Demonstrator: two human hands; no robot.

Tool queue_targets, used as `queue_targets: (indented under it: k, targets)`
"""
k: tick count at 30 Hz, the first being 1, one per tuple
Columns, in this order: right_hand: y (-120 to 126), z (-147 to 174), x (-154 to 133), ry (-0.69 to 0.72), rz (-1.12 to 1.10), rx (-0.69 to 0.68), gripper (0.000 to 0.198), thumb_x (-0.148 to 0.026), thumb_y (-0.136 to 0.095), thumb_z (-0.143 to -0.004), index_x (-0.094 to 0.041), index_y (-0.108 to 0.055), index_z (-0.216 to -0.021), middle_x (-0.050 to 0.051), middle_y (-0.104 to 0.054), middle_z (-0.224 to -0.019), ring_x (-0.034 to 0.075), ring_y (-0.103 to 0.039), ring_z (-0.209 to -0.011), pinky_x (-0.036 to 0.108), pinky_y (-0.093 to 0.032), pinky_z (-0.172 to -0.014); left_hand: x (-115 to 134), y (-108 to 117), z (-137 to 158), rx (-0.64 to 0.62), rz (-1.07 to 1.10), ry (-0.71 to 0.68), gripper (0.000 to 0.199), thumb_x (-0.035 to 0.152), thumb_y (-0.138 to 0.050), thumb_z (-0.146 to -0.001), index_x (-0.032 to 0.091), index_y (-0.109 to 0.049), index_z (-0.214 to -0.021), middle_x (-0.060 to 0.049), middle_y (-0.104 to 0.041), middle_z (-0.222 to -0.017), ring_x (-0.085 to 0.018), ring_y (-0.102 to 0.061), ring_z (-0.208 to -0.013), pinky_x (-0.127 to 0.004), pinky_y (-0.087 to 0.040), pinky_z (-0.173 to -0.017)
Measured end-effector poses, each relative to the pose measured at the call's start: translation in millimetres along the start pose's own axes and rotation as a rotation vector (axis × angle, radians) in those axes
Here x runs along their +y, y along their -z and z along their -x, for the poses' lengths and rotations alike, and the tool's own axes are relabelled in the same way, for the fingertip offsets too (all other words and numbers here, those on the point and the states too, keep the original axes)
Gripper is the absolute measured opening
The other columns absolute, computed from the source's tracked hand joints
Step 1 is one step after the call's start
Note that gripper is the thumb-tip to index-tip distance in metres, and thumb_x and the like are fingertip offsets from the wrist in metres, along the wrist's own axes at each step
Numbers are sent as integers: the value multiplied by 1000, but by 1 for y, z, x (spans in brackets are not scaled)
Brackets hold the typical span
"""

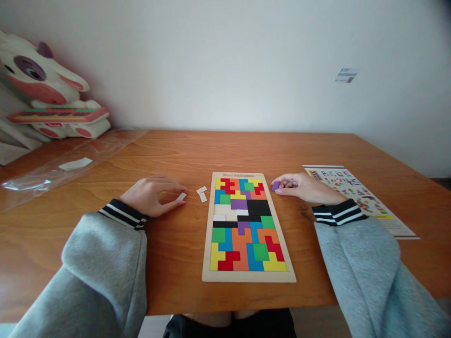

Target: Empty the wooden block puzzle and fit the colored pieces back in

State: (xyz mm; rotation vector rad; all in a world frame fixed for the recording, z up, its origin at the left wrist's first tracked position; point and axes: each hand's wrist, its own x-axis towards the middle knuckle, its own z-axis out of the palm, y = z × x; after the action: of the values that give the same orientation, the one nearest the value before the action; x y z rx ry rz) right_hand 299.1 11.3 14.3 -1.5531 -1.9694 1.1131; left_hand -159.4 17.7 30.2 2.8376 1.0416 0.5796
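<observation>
a: where's the board [207,253]?
b: on the table [176,263], between the two hands, its long axis running away from the body.
a: and the hands?
b: apart, one on each side. the right hand [299,188] pinches a purple piece [275,186] just beside the board's right edge, not over it. fingers hide part of it, so i can't tell its full shape.
a: the left hand [148,195]?
b: thumb and finger on either side of a white piece [181,196]. whether they grip it or it just lies there, i can't tell. two loose pieces [203,197] lie between that hand and the board.
a: which hand is nearer the board?
b: the right. but the bare gap [223,210] sits about midway along the board, toward its left edge. from the right hand it lies leftward and a little closer to the body, past black and purple pieces already set in.
</observation>
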Motion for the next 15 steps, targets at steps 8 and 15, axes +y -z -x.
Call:
queue_targets:
  k: [8, 15]
  targets:
    - [-3, 0, 1, 22, -26, 25, 43, -47, -73, -73, -19, -66, -104, 5, -70, -87, 19, -65, -84, 36, -51, -83, -15, -4, 7, -71, 141, 65, 32, 48, -65, -86, 29, -74, -111, -3, -76, -106, -19, -70, -98, -31, -56, -90]
    - [-4, -2, 2, 38, -3, 27, 39, -47, -72, -74, -19, -68, -100, 5, -71, -89, 19, -65, -83, 36, -52, -82, -16, -15, 3, 5, 315, 160, 40, 53, -73, -78, 23, -76, -104, -4, -77, -95, -18, -73, -83, -29, -60, -79]
